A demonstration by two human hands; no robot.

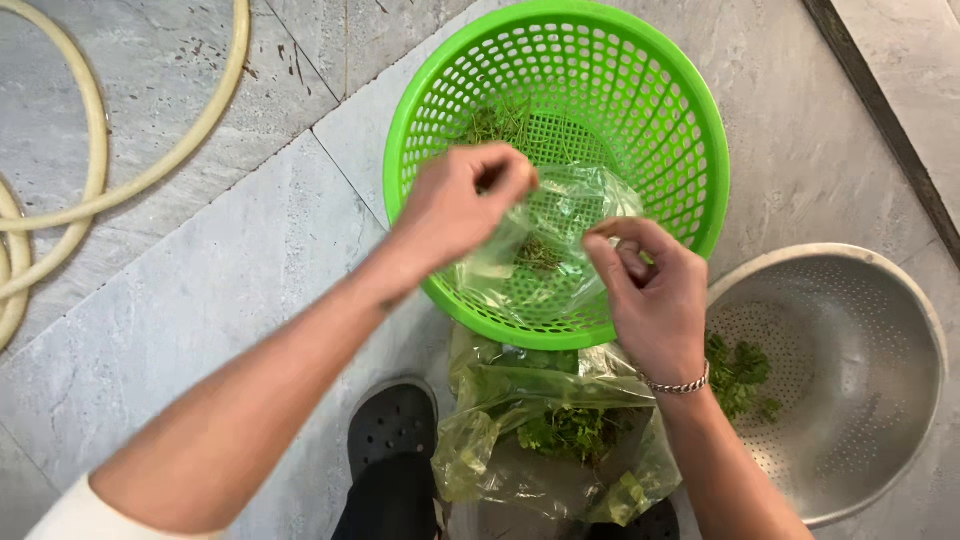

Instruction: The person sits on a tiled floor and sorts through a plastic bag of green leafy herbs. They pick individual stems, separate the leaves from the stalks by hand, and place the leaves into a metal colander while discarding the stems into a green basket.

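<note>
Clear plastic bag [545, 250] w/ herb bits held over green basket; crumpled greenish bag [540, 430] of herbs below, by feet.

You had two hands in view: your left hand [462, 205] and your right hand [652, 290]. Together they gripped one clear plastic bag [560, 235]. One green plastic basket [556, 170] sat beneath it. One metal colander [845, 375] stood to the right of the basket. One further greenish plastic bag of leafy herbs [545, 430] lay nearer to you. You wore one chain bracelet [680, 384], on the right wrist. Two dark perforated clogs showed at the lower edge; the left clog [392, 420] was plainly visible, the other mostly hidden. One pale hose [95, 150] lay in loops on the floor.
</note>
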